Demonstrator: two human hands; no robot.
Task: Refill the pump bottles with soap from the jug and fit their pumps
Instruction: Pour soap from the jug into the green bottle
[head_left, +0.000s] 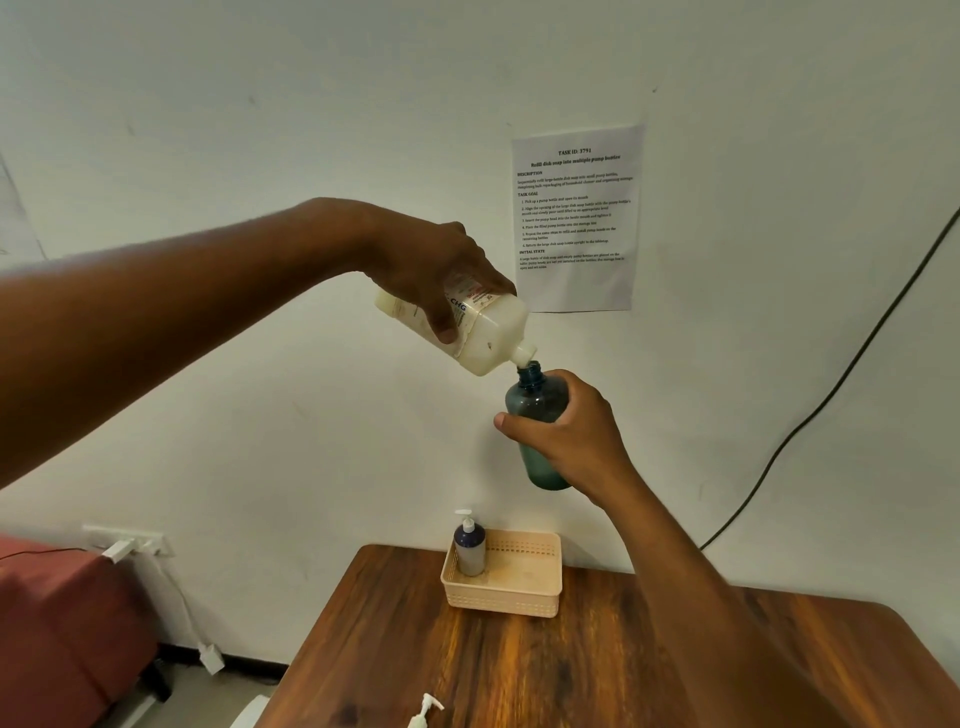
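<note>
Above the surface (467, 670), left hand (436, 270) grips the tilted jug (488, 332), spout at the teal bottle (535, 400) clasped by right-hand fingers (571, 431).

Two bare forearms & hands showing, no sleeves in view.

Left hand (436, 270) and right hand (566, 431) are both showing bare: no gloves, rings, watch or wristbands visible. Forearms are showing uncovered right to the frame edges, so any clothing is sitting out of view. Fingernails are showing short & unpainted on the left thumb and right thumb. Nothing else of the person is appearing: no torso, legs or face.
</note>
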